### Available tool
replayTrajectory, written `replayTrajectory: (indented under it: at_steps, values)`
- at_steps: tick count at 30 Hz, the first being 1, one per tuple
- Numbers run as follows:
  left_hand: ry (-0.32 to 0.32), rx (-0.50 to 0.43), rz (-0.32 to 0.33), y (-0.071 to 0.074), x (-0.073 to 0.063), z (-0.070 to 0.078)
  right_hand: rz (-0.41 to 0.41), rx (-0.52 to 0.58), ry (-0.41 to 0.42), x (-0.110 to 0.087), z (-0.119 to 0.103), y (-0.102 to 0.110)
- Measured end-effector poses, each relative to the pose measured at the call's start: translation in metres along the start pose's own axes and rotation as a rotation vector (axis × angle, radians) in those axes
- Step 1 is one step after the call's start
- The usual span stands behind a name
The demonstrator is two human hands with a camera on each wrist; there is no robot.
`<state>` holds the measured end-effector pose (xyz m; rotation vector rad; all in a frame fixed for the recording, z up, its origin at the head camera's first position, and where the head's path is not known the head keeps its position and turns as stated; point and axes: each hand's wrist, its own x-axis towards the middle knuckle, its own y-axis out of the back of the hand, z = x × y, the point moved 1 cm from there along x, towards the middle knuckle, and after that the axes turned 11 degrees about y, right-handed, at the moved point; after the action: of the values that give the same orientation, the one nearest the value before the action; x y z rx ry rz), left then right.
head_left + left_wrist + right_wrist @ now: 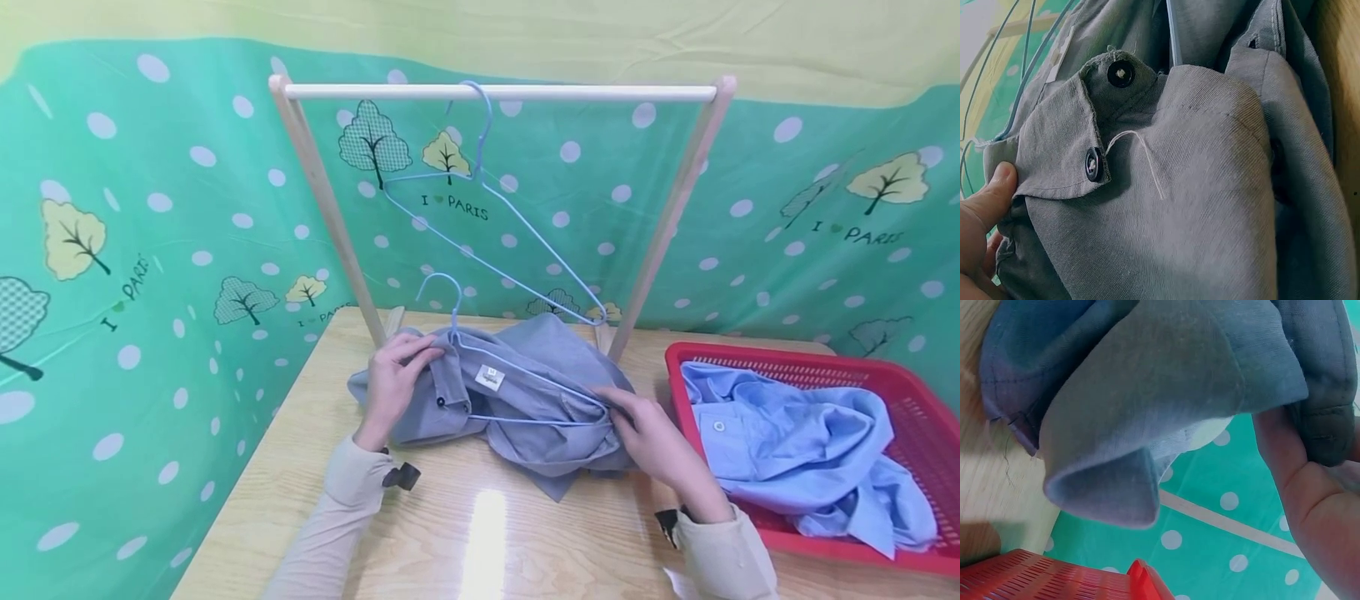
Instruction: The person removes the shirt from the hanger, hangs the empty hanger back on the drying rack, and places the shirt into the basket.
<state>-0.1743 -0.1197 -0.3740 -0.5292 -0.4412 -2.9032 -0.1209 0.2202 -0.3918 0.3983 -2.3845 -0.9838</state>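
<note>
A grey-blue shirt (525,442) lies bunched on the table, its neck opening facing up with a white label (490,377). A light blue hanger (445,283) sits inside it, the hook sticking up out of the collar. My left hand (392,375) pinches the collar beside the hook; in the left wrist view the thumb (1000,187) presses the fabric next to dark buttons (1120,74). At the other end of the hanger, my right hand (652,433) grips the shirt's edge, and the right wrist view shows the cloth (1329,381) between thumb and fingers.
A second blue hanger (525,221) hangs bare from the white rail (570,93) of a wooden rack behind the shirt. To the right stands a red basket (817,362) with a light blue shirt (795,442) in it. A patterned curtain surrounds the table (292,467).
</note>
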Motion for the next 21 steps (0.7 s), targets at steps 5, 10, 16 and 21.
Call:
replayTrajectory:
  at_steps: [5,10,16,21]
  values:
    - [0.006,-0.021,-0.008,0.0008,0.0009,0.0022,0.016,-0.023,0.036,0.0002,0.0012,-0.0029]
    - [0.008,-0.021,-0.026,0.0013,0.0015,0.0007,0.022,-0.036,0.041,0.0003,0.0020,-0.0041]
    - [0.000,-0.026,-0.033,0.0019,0.0003,-0.0013,0.019,-0.050,0.043,0.0007,0.0031,-0.0069]
    - [-0.001,-0.015,-0.041,0.0018,-0.0005,-0.0003,0.022,-0.030,0.031,0.0019,0.0014,-0.0057]
